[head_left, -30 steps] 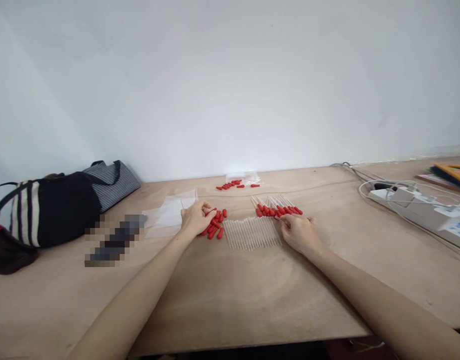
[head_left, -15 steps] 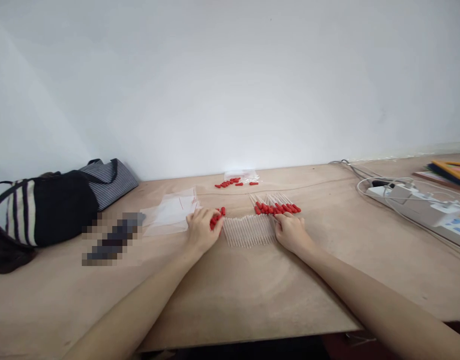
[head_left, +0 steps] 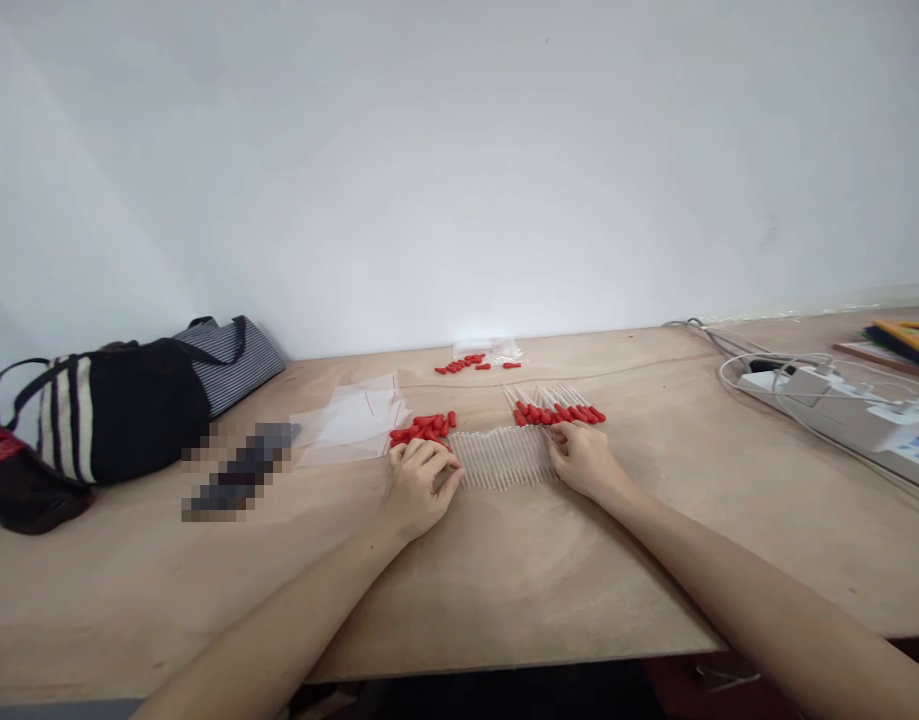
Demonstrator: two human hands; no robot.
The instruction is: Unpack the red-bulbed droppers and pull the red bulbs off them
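A row of slim clear dropper tubes (head_left: 502, 460) lies side by side on the wooden table between my hands. At the row's left end is my left hand (head_left: 421, 485), fingers bent, with thumb and index tips close together against the outermost tubes; what is between them is too small to make out. My right hand (head_left: 588, 458) rests at the right end, fingers curled in and their tips partly hidden. Loose red rubber bulbs (head_left: 425, 428) are piled just beyond my left hand. Droppers with red bulbs (head_left: 560, 412) on their tubes lie behind the row, near my right fingers.
Near the wall sit more red bulbs (head_left: 459, 365) and a clear plastic bag (head_left: 489, 349). Clear bags (head_left: 354, 420) lie at left, near a blurred dark object (head_left: 241, 470), a black bag (head_left: 133, 410) and a dark bottle (head_left: 24, 490). A cabled power strip (head_left: 856, 410) is at right.
My left hand has drawn back from the red bulbs toward the left end of the tube row, uncovering the pile. My right hand stays at the right end. The view has shifted slightly.
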